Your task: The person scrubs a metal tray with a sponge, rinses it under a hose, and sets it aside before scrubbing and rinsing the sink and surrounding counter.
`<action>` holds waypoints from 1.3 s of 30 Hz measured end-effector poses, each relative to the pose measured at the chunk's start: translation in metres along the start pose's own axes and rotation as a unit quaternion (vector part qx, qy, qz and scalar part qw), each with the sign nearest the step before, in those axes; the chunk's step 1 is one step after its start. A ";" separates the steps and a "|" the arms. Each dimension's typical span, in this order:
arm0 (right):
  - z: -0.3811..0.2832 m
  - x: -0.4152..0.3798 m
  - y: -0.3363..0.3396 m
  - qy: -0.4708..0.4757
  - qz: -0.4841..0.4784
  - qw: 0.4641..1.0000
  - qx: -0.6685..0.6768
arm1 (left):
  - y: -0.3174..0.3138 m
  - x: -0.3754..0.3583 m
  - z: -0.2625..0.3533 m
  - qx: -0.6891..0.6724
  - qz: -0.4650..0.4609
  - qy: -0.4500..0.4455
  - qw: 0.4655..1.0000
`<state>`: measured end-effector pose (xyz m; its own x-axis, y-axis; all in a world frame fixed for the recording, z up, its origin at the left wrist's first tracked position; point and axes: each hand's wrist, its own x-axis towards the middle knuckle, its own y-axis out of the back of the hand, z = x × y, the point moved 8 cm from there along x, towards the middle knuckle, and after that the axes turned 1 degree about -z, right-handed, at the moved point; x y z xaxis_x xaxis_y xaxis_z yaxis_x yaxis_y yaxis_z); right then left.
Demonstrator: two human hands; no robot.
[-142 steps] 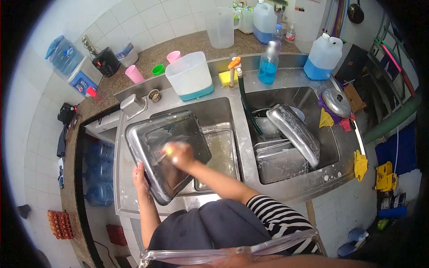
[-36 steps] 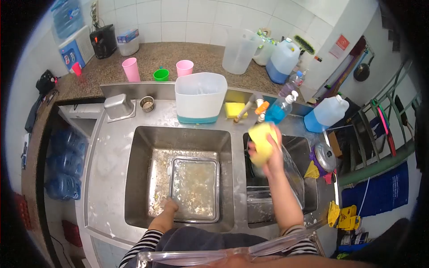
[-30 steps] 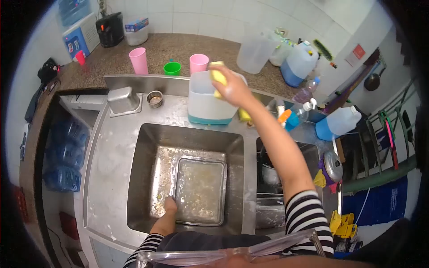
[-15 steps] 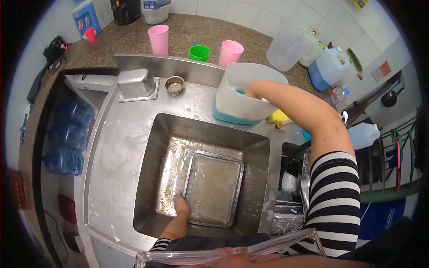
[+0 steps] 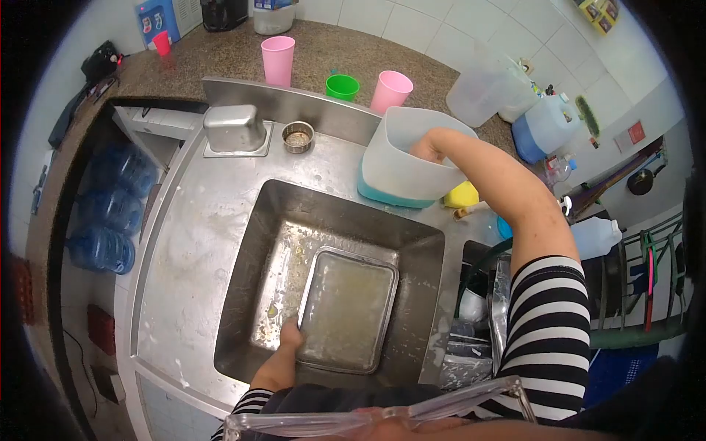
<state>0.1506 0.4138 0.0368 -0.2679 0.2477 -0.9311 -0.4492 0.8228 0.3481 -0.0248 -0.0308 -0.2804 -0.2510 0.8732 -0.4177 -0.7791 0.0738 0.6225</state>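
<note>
My left hand (image 5: 290,336) is inside the sink (image 5: 243,294), closed on the left rim of a rectangular metal tray (image 5: 349,309). Cloudy, yellowish liquid covers the tray's bottom. My right hand (image 5: 428,147) reaches down into a tall translucent plastic container (image 5: 401,165) behind the sink. Its fingers curl inward, and the container's wall partly hides them, so whatever they hold cannot be made out. Blue-green liquid lies low in that container. Beside its base sits a yellow sponge-like object (image 5: 461,194).
A small upturned metal pan (image 5: 234,128) and a sink strainer (image 5: 298,137) stand behind the sink. Pink cups (image 5: 278,62) and a green cup (image 5: 342,87) line the counter. A jug of blue liquid (image 5: 540,131) is at right. Wet metal pans (image 5: 467,360) lie right of the sink.
The view has shifted slightly. My right hand sits a little higher inside the translucent container, with more of its curled fingers showing. My left hand stays at the tray's left rim.
</note>
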 end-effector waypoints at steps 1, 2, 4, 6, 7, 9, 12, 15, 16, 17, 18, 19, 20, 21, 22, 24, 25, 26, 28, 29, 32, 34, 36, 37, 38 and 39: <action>-0.005 -0.010 -0.001 0.008 0.010 1.000 -0.001 | -0.001 0.000 -0.002 0.002 0.000 -0.002 1.000; -0.009 -0.020 -0.002 0.016 0.020 1.000 -0.001 | -0.003 0.001 -0.005 -0.002 -0.003 -0.002 1.000; -0.018 -0.040 -0.001 0.030 0.039 0.999 0.004 | 0.000 0.000 -0.005 -0.001 -0.011 -0.006 1.000; -0.038 -0.053 0.005 0.043 0.055 0.998 0.008 | 0.001 -0.002 0.000 -0.002 -0.055 -0.004 0.998; -0.043 -0.065 0.002 0.050 0.065 0.997 0.009 | 0.004 -0.003 0.004 0.004 -0.058 -0.007 0.998; -0.042 -0.074 0.014 0.066 0.120 0.990 -0.042 | 0.015 -0.011 0.022 0.011 -0.052 -0.015 0.998; -0.046 -0.107 0.026 0.094 0.248 0.957 -0.116 | 0.027 -0.022 0.046 0.028 -0.046 -0.009 0.998; -0.063 -0.171 0.023 0.068 0.393 0.908 -0.127 | 0.038 -0.037 0.074 0.044 -0.023 0.001 0.999; -0.067 -0.199 0.019 0.031 0.462 0.879 -0.114 | 0.045 -0.040 0.083 0.048 0.000 -0.001 0.999; -0.073 -0.224 0.012 0.030 0.516 0.848 -0.118 | 0.044 -0.039 0.085 0.051 0.000 -0.007 0.999; -0.074 -0.236 0.002 0.025 0.520 0.846 -0.116 | 0.053 -0.038 0.102 0.052 0.056 -0.094 0.993; -0.076 -0.257 -0.005 0.048 0.571 0.815 -0.089 | 0.061 -0.043 0.119 0.053 0.111 -0.179 0.976; -0.079 -0.279 -0.015 0.070 0.620 0.779 -0.061 | 0.062 -0.044 0.123 0.054 0.111 -0.186 0.975; -0.083 -0.291 -0.031 0.066 0.625 0.775 -0.061 | 0.075 -0.049 0.142 -0.014 0.150 -0.248 0.957; -0.085 -0.308 -0.049 0.081 0.655 0.752 -0.010 | 0.088 -0.056 0.159 -0.082 0.187 -0.306 0.930; -0.090 -0.331 -0.089 0.096 0.686 0.720 0.042 | 0.093 -0.050 0.171 -0.089 0.121 -0.260 0.954; -0.084 -0.335 -0.109 0.095 0.711 0.691 0.095 | 0.102 -0.058 0.190 -0.095 0.095 -0.231 0.964; -0.078 -0.335 -0.130 0.094 0.731 0.659 0.148 | 0.108 -0.062 0.202 -0.051 0.131 -0.264 0.954; -0.060 -0.313 -0.168 0.103 0.720 0.636 0.260 | 0.119 -0.080 0.223 -0.049 0.150 -0.288 0.944; -0.052 -0.296 -0.189 0.114 0.716 0.625 0.289 | 0.122 -0.086 0.226 -0.047 0.154 -0.294 0.942; -0.017 -0.216 -0.252 0.168 0.676 0.593 0.403 | 0.143 -0.111 0.242 -0.036 0.211 -0.341 0.916; 0.003 -0.156 -0.299 0.179 0.620 0.570 0.508 | 0.166 -0.139 0.262 0.029 0.187 -0.359 0.914; -0.004 -0.147 -0.339 0.172 0.598 0.553 0.554 | 0.187 -0.165 0.272 0.060 0.209 -0.405 0.888; -0.014 -0.154 -0.353 0.176 0.598 0.555 0.551 | 0.200 -0.179 0.278 0.067 0.225 -0.428 0.873; -0.019 -0.158 -0.369 0.168 0.582 0.541 0.583 | 0.212 -0.193 0.283 0.075 0.240 -0.448 0.858; -0.024 -0.159 -0.380 0.161 0.565 0.527 0.615 | 0.226 -0.209 0.290 0.074 0.242 -0.448 0.858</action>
<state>0.3433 0.0492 0.0548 0.0079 0.9974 -0.0710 0.9897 0.0024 0.1429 0.0179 -0.0568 0.1390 0.0698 0.8340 0.5473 -0.6096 -0.3986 0.6852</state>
